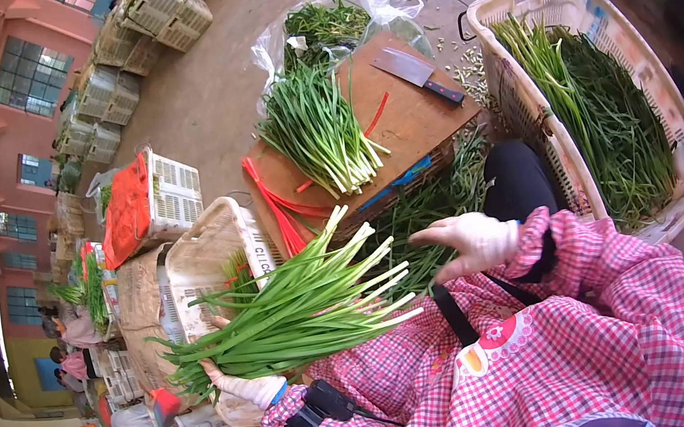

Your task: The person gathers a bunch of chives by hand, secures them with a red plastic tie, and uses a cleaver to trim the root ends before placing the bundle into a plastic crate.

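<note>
A loose bunch of long green stalks (287,315) with pale ends lies across my left hand (239,382), whose fingers are wrapped round its leafy part from below. My right hand (475,243), wrapped in whitish cloth at the palm, is held apart from the pale ends, its fingers spread and holding nothing. On the brown board (415,132) rests another bunch of green stalks (318,131). Beside it are a cleaver (419,76) with a dark handle and red strips (277,207) hanging over the board's left edge.
A white crate (576,163) of greens stands at the right. Another pale crate (187,268) is on the left, near a crate with red cloth (126,210). Behind the board lies a plastic bag (378,1) with greens. Stacked crates (102,96) line the wall.
</note>
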Motion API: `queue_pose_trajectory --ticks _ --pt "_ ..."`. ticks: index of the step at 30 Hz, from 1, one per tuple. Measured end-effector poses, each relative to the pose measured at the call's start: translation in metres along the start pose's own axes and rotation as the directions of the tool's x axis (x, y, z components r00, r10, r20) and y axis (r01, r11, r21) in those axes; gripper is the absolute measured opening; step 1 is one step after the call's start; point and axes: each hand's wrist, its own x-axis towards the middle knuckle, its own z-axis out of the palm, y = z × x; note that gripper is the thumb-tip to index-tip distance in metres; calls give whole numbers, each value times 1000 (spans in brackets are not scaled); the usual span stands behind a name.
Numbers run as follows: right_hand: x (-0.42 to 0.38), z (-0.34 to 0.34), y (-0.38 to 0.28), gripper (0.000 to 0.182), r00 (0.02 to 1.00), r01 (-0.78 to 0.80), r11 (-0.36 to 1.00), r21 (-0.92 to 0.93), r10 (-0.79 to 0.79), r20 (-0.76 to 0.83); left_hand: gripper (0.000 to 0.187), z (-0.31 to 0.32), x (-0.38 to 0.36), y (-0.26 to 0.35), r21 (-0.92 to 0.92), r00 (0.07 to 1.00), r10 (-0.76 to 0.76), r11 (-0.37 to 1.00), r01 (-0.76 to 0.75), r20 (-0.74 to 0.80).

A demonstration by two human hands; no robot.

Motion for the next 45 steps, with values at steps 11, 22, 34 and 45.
queue_pose_trajectory --ticks 11,22,34,45 --pt "38 70 5 59 933 -340 34 940 137 333 42 3 -17 11 33 999 14 999 -14 -29" --pt "48 67 -6 21 960 -245 209 947 186 208 33 23 -19 0 53 981 33 998 -44 189" --pt "-10 -42 25 36 756 0 744 -668 438 487 33 20 1 30 131 954 49 987 -91 297" --pt "86 29 -90 35 997 66 997 -49 -68 -46 34 41 -18 8 35 973 -4 999 -4 231"
